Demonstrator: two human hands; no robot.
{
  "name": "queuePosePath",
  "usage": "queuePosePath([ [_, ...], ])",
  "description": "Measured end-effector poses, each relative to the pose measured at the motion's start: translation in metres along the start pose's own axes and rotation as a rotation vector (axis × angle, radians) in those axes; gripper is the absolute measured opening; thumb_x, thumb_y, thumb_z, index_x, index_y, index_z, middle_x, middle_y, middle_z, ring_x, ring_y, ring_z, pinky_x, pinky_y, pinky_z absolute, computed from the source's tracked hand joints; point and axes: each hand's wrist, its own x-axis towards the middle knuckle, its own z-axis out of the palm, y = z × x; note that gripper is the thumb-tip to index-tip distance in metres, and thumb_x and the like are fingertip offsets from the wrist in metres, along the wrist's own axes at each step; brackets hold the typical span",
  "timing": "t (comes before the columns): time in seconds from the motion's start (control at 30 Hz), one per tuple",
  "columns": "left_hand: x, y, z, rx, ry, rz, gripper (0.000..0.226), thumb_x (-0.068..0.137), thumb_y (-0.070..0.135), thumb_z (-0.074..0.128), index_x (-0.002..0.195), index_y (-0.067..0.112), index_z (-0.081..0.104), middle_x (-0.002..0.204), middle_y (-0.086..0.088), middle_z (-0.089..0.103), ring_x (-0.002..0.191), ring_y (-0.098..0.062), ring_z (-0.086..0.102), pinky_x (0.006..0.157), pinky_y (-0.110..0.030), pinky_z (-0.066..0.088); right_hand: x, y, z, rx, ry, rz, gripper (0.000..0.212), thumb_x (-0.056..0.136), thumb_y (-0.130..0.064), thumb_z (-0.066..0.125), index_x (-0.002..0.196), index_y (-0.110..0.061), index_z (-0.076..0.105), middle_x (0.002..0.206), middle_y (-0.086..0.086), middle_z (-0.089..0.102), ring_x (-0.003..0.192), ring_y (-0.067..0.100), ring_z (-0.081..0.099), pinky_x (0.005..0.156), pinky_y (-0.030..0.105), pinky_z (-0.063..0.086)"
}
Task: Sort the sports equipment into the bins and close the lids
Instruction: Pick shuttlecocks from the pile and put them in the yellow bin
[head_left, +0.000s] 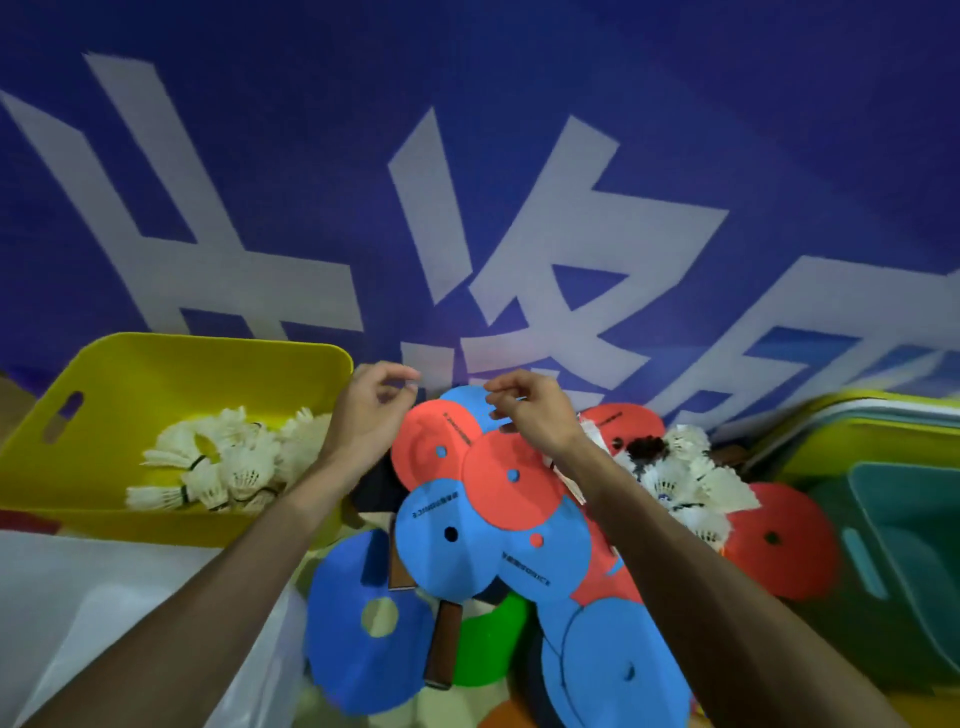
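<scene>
A yellow bin (135, 374) at the left holds several white shuttlecocks (223, 462). Red and blue flat discs (511, 483) with centre holes lie piled in the middle, and more shuttlecocks (680, 478) lie loose to their right. My left hand (371, 410) hovers between the bin's right rim and the disc pile, fingers curled with thumb and forefinger close together; nothing shows between them. My right hand (530, 410) is over the top of the pile, fingers curled down toward the upper blue disc (467, 400); whether it pinches the disc is unclear.
A teal bin (904, 525) stands at the right, with stacked yellow and pale lids (857, 415) behind it. A green disc (488, 644) and brown paddle handles (444, 649) lie under the pile. A blue banner with white characters (467, 208) fills the background. White plastic (104, 623) lies at the lower left.
</scene>
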Motion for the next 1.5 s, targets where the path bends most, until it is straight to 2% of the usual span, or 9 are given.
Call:
queuePosePath([
  [0.23, -0.007, 0.011, 0.056, 0.007, -0.162, 0.010, 0.020, 0.084, 0.003, 0.058, 0.092, 0.020, 0.066, 0.100, 0.003, 0.060, 0.079, 0.000, 0.057, 0.068, -0.001, 0.039, -0.009, 0.040, -0.073, -0.164, 0.132, 0.049, 0.019, 0.091, -0.009, 0.055, 0.102, -0.014, 0.068, 0.083, -0.002, 0.067, 0.077, 0.017, 0.066, 0.076, 0.038, 0.055],
  [0.4, -0.013, 0.012, 0.103, 0.090, -0.357, 0.036, 0.018, 0.085, 0.004, 0.058, 0.097, 0.015, 0.066, 0.103, 0.000, 0.064, 0.088, -0.013, 0.061, 0.084, -0.023, 0.048, -0.013, 0.070, -0.101, -0.217, 0.178, 0.083, 0.017, 0.088, -0.013, 0.057, 0.095, -0.019, 0.070, 0.089, -0.004, 0.070, 0.085, 0.018, 0.068, 0.081, 0.039, 0.057],
  [0.53, -0.016, 0.008, 0.139, 0.271, -0.504, 0.215, 0.028, 0.084, 0.008, 0.058, 0.110, 0.017, 0.063, 0.103, 0.005, 0.056, 0.093, -0.010, 0.057, 0.087, -0.021, 0.042, -0.016, 0.094, -0.114, -0.264, 0.205, 0.132, 0.019, 0.088, -0.013, 0.056, 0.098, -0.019, 0.071, 0.093, -0.001, 0.071, 0.088, 0.019, 0.067, 0.085, 0.043, 0.055],
  [0.63, -0.017, 0.006, 0.160, 0.398, -0.638, 0.383, 0.043, 0.085, 0.008, 0.054, 0.125, 0.023, 0.055, 0.122, 0.009, 0.054, 0.107, -0.010, 0.054, 0.091, -0.018, 0.038, -0.019, 0.107, -0.122, -0.282, 0.219, 0.166, 0.022, 0.090, -0.011, 0.052, 0.101, -0.016, 0.070, 0.098, 0.002, 0.072, 0.090, 0.021, 0.067, 0.085, 0.042, 0.055],
  [0.73, -0.013, 0.003, 0.173, 0.533, -0.713, 0.495, 0.044, 0.086, 0.007, 0.053, 0.127, 0.021, 0.054, 0.132, 0.007, 0.051, 0.115, -0.013, 0.053, 0.092, -0.024, 0.041, -0.024, 0.118, -0.127, -0.290, 0.212, 0.173, 0.024, 0.092, -0.011, 0.050, 0.105, -0.014, 0.070, 0.102, 0.003, 0.071, 0.089, 0.021, 0.067, 0.084, 0.040, 0.056],
  [0.93, -0.011, -0.006, 0.183, 0.677, -0.649, 0.402, 0.032, 0.087, 0.010, 0.054, 0.118, 0.019, 0.058, 0.120, 0.002, 0.057, 0.112, -0.020, 0.054, 0.090, -0.032, 0.044, -0.029, 0.127, -0.125, -0.297, 0.186, 0.165, 0.021, 0.091, -0.012, 0.052, 0.103, -0.015, 0.069, 0.098, 0.003, 0.070, 0.082, 0.020, 0.067, 0.079, 0.037, 0.056],
  [1.2, -0.013, 0.006, 0.172, 0.615, -0.493, 0.291, 0.015, 0.090, 0.023, 0.059, 0.102, 0.019, 0.067, 0.105, 0.001, 0.068, 0.096, -0.023, 0.063, 0.077, -0.036, 0.050, -0.035, 0.118, -0.121, -0.340, 0.121, 0.186, 0.022, 0.091, -0.015, 0.050, 0.105, -0.017, 0.066, 0.098, 0.006, 0.071, 0.086, 0.022, 0.066, 0.078, 0.038, 0.055],
  [1.4, -0.021, 0.012, 0.145, 0.498, -0.437, 0.330, 0.010, 0.089, 0.025, 0.062, 0.091, 0.018, 0.068, 0.098, 0.004, 0.061, 0.087, -0.018, 0.061, 0.074, -0.031, 0.045, -0.034, 0.116, -0.096, -0.445, 0.036, 0.240, 0.031, 0.090, -0.014, 0.050, 0.119, -0.014, 0.059, 0.113, 0.012, 0.065, 0.084, 0.017, 0.056, 0.045, 0.007, 0.034],
  [1.5, -0.021, 0.012, 0.126, 0.505, -0.362, 0.372, 0.009, 0.086, 0.025, 0.066, 0.090, 0.018, 0.070, 0.100, 0.004, 0.055, 0.093, -0.015, 0.054, 0.080, -0.026, 0.030, -0.032, 0.115, -0.080, -0.486, 0.021, 0.225, 0.036, 0.088, -0.016, 0.056, 0.124, -0.010, 0.054, 0.116, 0.015, 0.065, 0.098, 0.026, 0.062, 0.058, 0.018, 0.043],
])
